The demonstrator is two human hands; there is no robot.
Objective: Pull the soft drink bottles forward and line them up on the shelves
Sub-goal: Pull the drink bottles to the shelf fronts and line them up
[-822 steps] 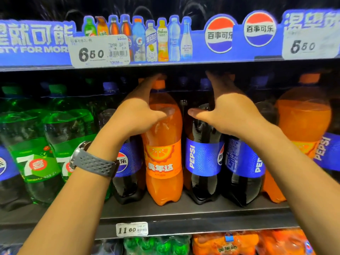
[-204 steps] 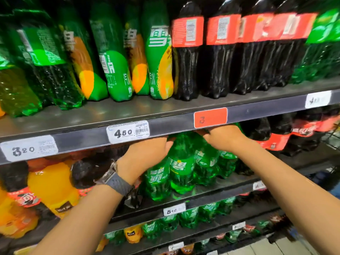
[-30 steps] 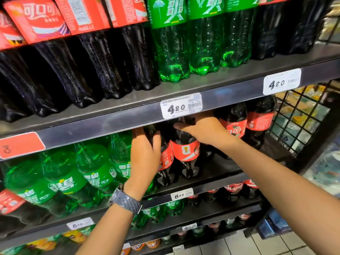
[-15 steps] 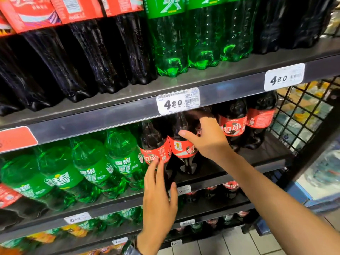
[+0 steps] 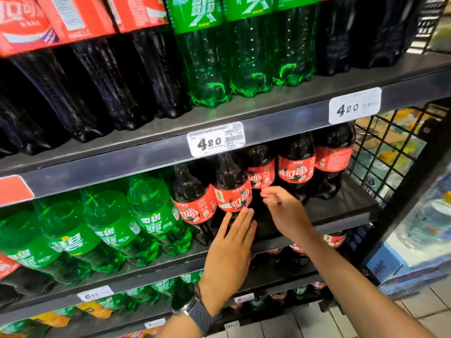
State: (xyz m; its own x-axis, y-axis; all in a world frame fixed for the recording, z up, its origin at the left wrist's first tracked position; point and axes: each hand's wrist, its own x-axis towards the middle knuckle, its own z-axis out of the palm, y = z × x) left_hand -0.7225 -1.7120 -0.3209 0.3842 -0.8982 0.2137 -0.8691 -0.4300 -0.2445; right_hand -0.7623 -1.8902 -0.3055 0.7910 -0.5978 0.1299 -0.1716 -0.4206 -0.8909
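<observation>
On the middle shelf [image 5: 339,207] the cola stood in a broken row. One cola bottle [image 5: 231,181] and a second cola bottle [image 5: 192,193] on its left were near the front edge, level with the green bottles [image 5: 151,215] further left. Three more cola bottles [image 5: 296,164] sat further back on the right, under the price tag [image 5: 216,139], with bare shelf in front of them. That gap is probably why both hands were here: the far bottles had not yet been brought up to the line.

The left hand [image 5: 229,247], with a watch [image 5: 200,315] on its wrist, was flat, its fingers straight and pressed together. The tips lay at the lower edge of the front cola bottle's red label and seemed to touch it. A flat hand suits steadying or nudging a bottle that is already forward, not lifting it.

The right hand [image 5: 284,213] hung just to the right of that bottle, in front of the set-back ones. Its fingers were loosely curled and held nothing, though blur hid the detail. It looked placed to reach back for the next bottle.

The wire mesh [image 5: 390,154] closed the shelf's right end, so the row could only fill towards the front.
</observation>
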